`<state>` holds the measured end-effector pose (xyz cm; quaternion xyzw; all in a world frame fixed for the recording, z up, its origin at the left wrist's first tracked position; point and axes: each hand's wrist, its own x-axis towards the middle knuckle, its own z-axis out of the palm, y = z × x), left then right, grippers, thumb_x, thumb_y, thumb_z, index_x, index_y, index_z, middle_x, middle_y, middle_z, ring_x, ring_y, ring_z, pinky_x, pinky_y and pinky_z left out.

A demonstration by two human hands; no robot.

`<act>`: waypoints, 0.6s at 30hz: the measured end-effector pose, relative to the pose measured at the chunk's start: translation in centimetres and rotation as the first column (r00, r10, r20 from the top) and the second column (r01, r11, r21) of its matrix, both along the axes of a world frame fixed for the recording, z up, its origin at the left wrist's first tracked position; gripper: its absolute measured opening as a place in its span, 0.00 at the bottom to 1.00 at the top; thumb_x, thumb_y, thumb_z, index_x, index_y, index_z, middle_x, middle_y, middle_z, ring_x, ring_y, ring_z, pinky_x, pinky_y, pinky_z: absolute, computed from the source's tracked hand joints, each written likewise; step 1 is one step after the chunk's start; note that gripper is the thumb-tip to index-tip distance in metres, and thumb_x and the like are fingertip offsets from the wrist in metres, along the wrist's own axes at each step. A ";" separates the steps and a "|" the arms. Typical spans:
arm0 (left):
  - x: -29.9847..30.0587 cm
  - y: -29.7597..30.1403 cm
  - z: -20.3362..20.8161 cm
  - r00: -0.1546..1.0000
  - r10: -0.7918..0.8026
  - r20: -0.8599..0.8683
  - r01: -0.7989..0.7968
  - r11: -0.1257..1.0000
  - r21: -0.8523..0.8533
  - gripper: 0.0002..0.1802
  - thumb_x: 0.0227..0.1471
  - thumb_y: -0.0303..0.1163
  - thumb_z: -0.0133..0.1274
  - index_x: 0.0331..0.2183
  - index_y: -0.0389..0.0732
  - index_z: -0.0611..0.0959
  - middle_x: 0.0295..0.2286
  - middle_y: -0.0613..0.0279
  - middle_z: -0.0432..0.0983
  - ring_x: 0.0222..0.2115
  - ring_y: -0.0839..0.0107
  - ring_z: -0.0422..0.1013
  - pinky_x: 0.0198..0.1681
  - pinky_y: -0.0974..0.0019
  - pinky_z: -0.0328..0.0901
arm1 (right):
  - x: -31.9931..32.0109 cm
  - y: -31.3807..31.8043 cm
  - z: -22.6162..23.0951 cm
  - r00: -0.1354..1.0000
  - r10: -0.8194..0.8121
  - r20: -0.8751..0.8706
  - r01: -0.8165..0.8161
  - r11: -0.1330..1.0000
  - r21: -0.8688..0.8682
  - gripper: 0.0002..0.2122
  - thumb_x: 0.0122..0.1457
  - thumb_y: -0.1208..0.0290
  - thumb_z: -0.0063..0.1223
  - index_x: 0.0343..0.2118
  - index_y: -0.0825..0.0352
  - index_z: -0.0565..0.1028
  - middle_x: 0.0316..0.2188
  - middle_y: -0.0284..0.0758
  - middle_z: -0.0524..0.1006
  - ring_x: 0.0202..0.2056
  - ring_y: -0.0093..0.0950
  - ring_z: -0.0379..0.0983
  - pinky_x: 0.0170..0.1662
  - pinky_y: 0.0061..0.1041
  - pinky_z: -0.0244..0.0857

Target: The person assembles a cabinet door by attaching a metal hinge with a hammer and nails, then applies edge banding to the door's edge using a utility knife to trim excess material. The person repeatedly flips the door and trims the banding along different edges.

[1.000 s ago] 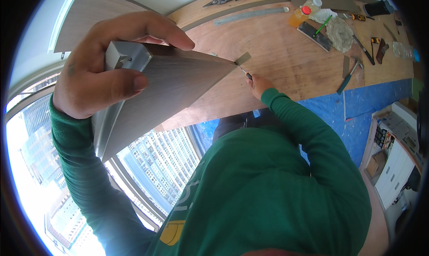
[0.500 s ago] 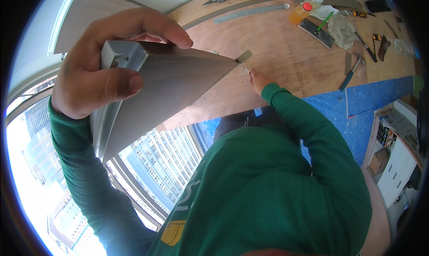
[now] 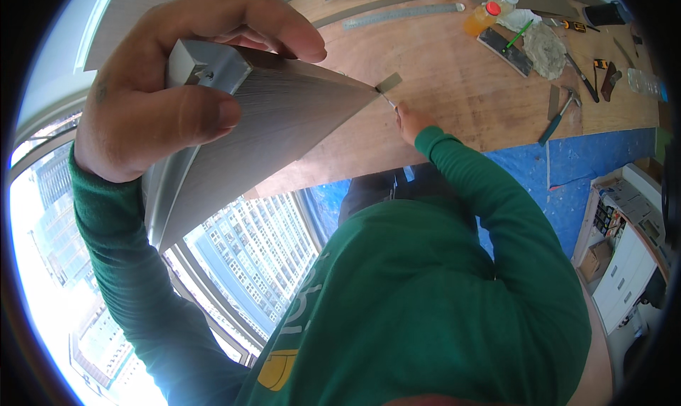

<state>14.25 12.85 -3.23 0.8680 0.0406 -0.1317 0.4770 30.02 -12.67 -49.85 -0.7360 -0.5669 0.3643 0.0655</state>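
Two hands full: your left hand point(image 3: 135, 101) grasps wood-grain panel point(image 3: 273, 108) by near end; your right hand point(image 3: 414, 124) clenches slim tool point(image 3: 390, 102), tip by panel's far corner, beside small strip point(image 3: 389, 82) on plywood bench point(image 3: 454, 65). Panel's long axis runs away rightward from left hand; right hand nearer strip.

Bright daylight through windows point(image 3: 60, 243) at left, blue sheeting point(image 3: 599, 154) and white cabinet point(image 3: 624, 275) at right.
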 end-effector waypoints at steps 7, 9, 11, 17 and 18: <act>0.0 -2.3 0.3 0.998 0.062 -0.027 -0.063 0.997 -0.040 0.32 0.50 0.43 0.54 0.53 0.33 0.79 0.49 0.47 0.77 0.50 0.56 0.77 0.51 0.56 0.74 | -0.4 0.3 0.5 1.000 -0.002 -0.014 0.002 0.999 -0.034 0.13 0.67 0.63 0.45 0.47 0.67 0.71 0.31 0.51 0.82 0.34 0.54 0.80 0.40 0.56 0.72; 0.1 -3.4 0.4 0.990 0.132 -0.052 -0.137 0.983 -0.120 0.33 0.49 0.42 0.55 0.53 0.32 0.79 0.49 0.47 0.76 0.50 0.56 0.77 0.51 0.57 0.74 | -0.5 0.3 0.7 1.000 -0.008 -0.013 0.007 0.999 -0.046 0.13 0.67 0.63 0.45 0.48 0.67 0.70 0.32 0.52 0.82 0.35 0.54 0.81 0.40 0.56 0.72; 0.0 -4.2 -0.1 0.985 0.171 -0.014 -0.171 0.970 -0.172 0.33 0.49 0.41 0.55 0.53 0.31 0.78 0.49 0.46 0.76 0.50 0.56 0.77 0.52 0.57 0.74 | -0.5 0.1 0.8 1.000 -0.009 -0.024 0.007 0.998 -0.055 0.14 0.67 0.63 0.45 0.48 0.67 0.70 0.33 0.52 0.82 0.36 0.54 0.81 0.41 0.56 0.72; 0.2 -4.8 0.3 0.989 0.144 -0.028 -0.146 0.983 -0.113 0.34 0.47 0.40 0.55 0.53 0.29 0.78 0.49 0.45 0.76 0.50 0.56 0.77 0.53 0.56 0.73 | -0.7 0.4 0.1 0.999 -0.040 -0.011 0.039 0.998 -0.055 0.13 0.67 0.62 0.45 0.48 0.66 0.72 0.36 0.53 0.82 0.39 0.54 0.81 0.44 0.56 0.72; 0.3 -5.0 0.4 0.990 0.137 -0.025 -0.139 0.985 -0.098 0.34 0.47 0.40 0.55 0.53 0.29 0.78 0.49 0.45 0.76 0.50 0.56 0.77 0.53 0.56 0.73 | -0.8 0.5 0.1 0.999 -0.045 -0.010 0.045 0.998 -0.053 0.13 0.67 0.62 0.45 0.47 0.65 0.72 0.36 0.53 0.82 0.39 0.54 0.80 0.44 0.56 0.72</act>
